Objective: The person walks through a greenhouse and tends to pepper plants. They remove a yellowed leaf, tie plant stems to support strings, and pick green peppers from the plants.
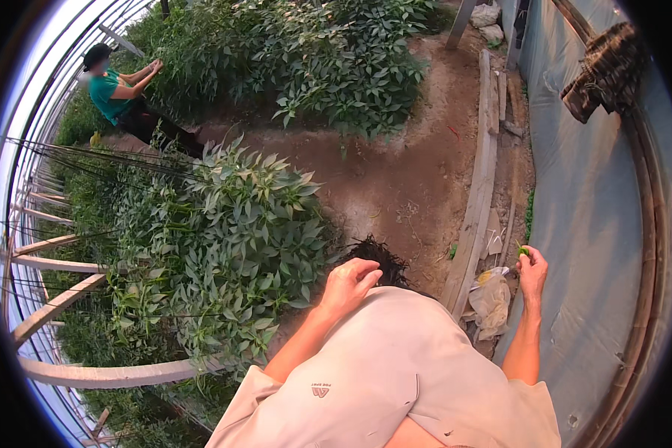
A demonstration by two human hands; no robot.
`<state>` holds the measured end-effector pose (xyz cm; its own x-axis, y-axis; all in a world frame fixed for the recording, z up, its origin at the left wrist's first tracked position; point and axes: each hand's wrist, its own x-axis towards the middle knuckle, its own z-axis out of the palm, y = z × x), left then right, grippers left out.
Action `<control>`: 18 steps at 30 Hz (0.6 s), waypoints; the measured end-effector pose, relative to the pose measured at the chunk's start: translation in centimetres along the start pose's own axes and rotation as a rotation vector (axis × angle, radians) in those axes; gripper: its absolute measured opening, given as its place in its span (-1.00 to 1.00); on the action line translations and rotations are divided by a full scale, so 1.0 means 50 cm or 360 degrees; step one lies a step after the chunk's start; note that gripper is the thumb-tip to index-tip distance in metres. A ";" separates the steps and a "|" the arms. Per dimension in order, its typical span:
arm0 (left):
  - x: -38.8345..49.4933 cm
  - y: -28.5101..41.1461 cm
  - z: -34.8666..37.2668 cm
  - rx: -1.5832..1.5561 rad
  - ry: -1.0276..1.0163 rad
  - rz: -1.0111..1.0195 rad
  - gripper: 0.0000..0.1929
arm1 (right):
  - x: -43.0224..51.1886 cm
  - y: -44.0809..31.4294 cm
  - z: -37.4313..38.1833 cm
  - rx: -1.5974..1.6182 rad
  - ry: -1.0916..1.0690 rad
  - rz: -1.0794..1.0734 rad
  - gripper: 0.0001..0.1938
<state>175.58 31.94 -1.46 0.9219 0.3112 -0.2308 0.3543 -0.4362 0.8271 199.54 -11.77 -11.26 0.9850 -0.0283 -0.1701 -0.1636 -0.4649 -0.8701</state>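
My left hand [347, 284] is held in front of my shirt with its fingers loosely curled. A gap shows between thumb and forefinger, and I see nothing in it. Out to the right, beside the plastic sheet wall [582, 241], my right hand [532, 274] pinches a small green plant piece [522, 251] in its fingertips. Whether that piece is a pepper or a leaf is too small to tell. Leafy pepper plants [246, 235] grow to the left of my left hand. Dark, stringy material [378, 255] lies just beyond that hand, partly hidden by it.
A co-worker in a green shirt [103, 92] stands among the plants at far left. Long wooden beams [481, 185] run along the bare soil path [395, 173]. A crumpled plastic bag [490, 305] lies by the wall. Curved frame ribs [117, 374] cross the left side.
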 end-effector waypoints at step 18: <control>0.862 -0.305 -0.287 -0.0529 0.0325 -0.0373 -0.63 | 0.461 0.037 0.231 -0.0630 0.0171 0.0987 -0.73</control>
<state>207.65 64.13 -16.69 0.7611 0.5439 -0.3534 0.4496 -0.0496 0.8919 221.32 -3.06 -22.11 0.7213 -0.4665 -0.5120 -0.6797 -0.6186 -0.3940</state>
